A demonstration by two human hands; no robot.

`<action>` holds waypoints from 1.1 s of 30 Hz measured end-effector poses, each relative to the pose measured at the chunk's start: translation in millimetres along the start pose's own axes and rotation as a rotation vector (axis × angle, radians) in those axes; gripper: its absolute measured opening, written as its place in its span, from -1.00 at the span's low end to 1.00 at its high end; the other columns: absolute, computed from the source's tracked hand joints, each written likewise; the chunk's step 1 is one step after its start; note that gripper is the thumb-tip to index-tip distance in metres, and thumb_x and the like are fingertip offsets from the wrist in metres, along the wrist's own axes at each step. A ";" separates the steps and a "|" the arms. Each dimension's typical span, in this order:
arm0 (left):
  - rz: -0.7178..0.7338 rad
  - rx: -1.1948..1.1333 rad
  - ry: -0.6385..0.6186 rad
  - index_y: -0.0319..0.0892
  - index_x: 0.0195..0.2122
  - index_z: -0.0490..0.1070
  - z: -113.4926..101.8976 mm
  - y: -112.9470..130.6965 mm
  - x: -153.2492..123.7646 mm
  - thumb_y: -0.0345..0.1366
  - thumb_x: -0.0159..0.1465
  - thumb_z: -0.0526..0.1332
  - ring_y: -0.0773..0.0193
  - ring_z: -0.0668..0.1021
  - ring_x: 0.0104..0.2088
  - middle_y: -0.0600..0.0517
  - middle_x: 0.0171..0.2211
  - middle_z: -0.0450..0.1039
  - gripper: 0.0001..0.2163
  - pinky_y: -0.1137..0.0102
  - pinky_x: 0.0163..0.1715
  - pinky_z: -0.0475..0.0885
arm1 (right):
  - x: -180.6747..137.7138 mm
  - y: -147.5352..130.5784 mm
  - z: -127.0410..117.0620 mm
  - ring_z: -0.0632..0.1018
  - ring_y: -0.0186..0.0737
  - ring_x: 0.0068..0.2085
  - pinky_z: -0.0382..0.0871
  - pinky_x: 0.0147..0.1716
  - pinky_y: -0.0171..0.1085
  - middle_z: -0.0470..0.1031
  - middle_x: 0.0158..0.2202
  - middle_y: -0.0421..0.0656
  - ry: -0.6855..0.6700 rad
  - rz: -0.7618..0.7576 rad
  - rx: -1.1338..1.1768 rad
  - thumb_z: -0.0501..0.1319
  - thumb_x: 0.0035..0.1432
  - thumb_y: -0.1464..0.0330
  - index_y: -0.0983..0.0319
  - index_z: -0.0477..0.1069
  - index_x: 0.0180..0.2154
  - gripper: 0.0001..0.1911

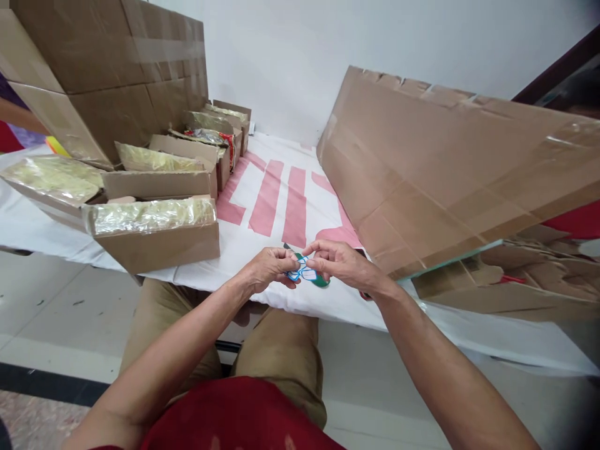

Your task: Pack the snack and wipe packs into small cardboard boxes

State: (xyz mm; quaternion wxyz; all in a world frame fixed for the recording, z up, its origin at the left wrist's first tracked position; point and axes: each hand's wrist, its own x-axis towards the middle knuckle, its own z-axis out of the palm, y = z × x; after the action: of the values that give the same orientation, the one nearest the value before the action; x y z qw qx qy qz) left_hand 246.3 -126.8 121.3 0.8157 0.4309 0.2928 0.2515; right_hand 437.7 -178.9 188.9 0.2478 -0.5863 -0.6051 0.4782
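Note:
Small flat white pieces with blue outlines [308,274] are between my two hands, just above the table's front edge. My left hand [269,270] is closed, pinching them between thumb and fingers. From the other side, my right hand [344,265] has its thumb and fingertips closed on the same pieces. A green item [321,282] shows just below and behind them; its full shape is covered by my hands. What the pieces are is too small to make out.
Open cardboard boxes lined with yellowish plastic [154,215] stand along the left. Behind them rises a tall carton wall [131,69]. A large cardboard panel [422,169] leans at the right, with cardboard scraps [510,275] beside it. White cloth with pink markings [269,194] covers the table.

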 end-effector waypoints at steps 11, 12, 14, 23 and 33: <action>-0.020 -0.161 0.129 -0.24 -0.46 0.39 -6.5 -6.4 -10.8 -0.26 -0.10 0.60 0.30 0.59 -0.54 0.04 -0.50 0.51 -0.61 0.41 -0.53 0.52 | -6.6 2.1 16.6 0.46 -0.34 -0.44 0.26 -0.50 -0.34 0.50 -0.37 -0.24 0.079 0.021 0.062 0.45 0.02 0.07 0.20 0.41 -0.01 -0.43; -0.005 -0.167 0.135 -0.24 -0.47 0.39 -6.0 -7.4 -11.4 -0.25 -0.09 0.60 0.31 0.58 -0.54 0.04 -0.50 0.50 -0.61 0.41 -0.53 0.52 | -5.0 3.2 19.7 0.46 -0.34 -0.43 0.26 -0.50 -0.34 0.50 -0.37 -0.25 0.083 0.013 0.067 0.44 0.02 0.11 0.20 0.39 0.01 -0.43; 0.026 -0.167 0.140 -0.24 -0.49 0.38 -4.7 -9.3 -13.0 -0.22 -0.09 0.60 0.33 0.56 -0.52 0.04 -0.50 0.49 -0.61 0.40 -0.50 0.54 | -1.4 5.3 24.8 0.45 -0.34 -0.44 0.26 -0.49 -0.34 0.51 -0.38 -0.26 0.095 -0.007 0.077 0.40 0.03 0.17 0.21 0.38 0.02 -0.46; 0.119 -0.086 0.191 -0.25 -0.49 0.42 0.7 -15.0 -15.3 -0.11 -0.21 0.62 0.38 0.50 -0.48 0.08 -0.48 0.46 -0.53 0.38 -0.49 0.57 | 4.6 6.6 32.9 0.41 -0.36 -0.48 0.25 -0.52 -0.34 0.44 -0.45 -0.31 0.129 0.010 0.076 0.36 0.01 0.20 0.21 0.38 0.00 -0.49; 0.087 -0.010 0.198 -0.24 -0.50 0.40 -0.1 0.9 -23.7 -0.25 -0.05 0.58 0.39 0.52 -0.54 0.10 -0.53 0.46 -0.65 0.42 -0.49 0.54 | 4.7 5.4 34.1 0.44 -0.33 -0.50 0.33 -0.54 -0.30 0.49 -0.43 -0.26 0.125 -0.073 0.145 0.42 0.06 0.05 0.21 0.41 -0.02 -0.44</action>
State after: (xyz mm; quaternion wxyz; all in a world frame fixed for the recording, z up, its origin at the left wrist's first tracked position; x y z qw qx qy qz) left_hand 229.4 -142.0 128.2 0.7733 0.4122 0.3515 0.3295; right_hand 410.1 -185.1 168.7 0.3439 -0.5731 -0.5732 0.4740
